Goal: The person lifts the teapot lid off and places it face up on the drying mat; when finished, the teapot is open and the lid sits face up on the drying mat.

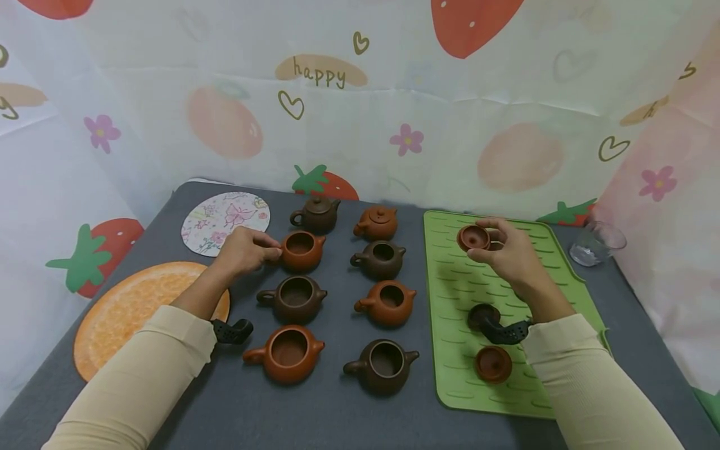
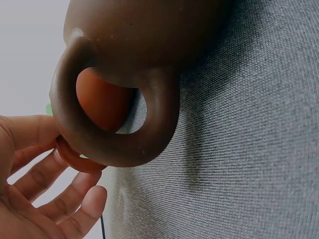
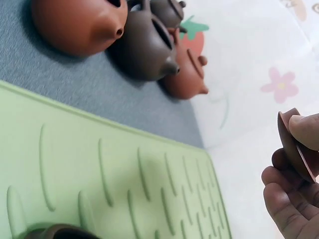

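**Shallow red-brown clay lid (image 1: 474, 237) held aloft in the right hand (image 1: 509, 250); round orange-brown clay teapot (image 1: 302, 254) pinched in the left hand (image 1: 247, 250)**

The lid is seen right of centre in the head view, raised over the upper part of a ribbed light-green rectangular mat (image 1: 450, 350), its hollow side turned toward the camera. By the right hand's grip it is pinched at the edge between thumb and fingers. The teapot, lidless and upright, is placed just left of centre; its handle is pinched narrowly by the left hand's grip.

On the mat, toward the lower right, a dark-brown round lid (image 1: 481, 316) is partly covered by a black wrist mount (image 1: 509, 333), and a second red-brown round lid (image 1: 493, 364) is laid below it.

Around the held teapot, seven more brown and orange-brown clay teapots (image 1: 388, 304) are arranged in two columns mid-frame; only the two at the top are lidded. A clear drinking glass (image 1: 597, 244) is tilted at the far right. At the left, a white butterfly-patterned disc (image 1: 225, 219) and a larger orange disc (image 1: 152, 300) are spread on the grey cloth-covered tabletop (image 1: 332, 412). Behind, a strawberry-printed white curtain (image 1: 337, 119) is hung.
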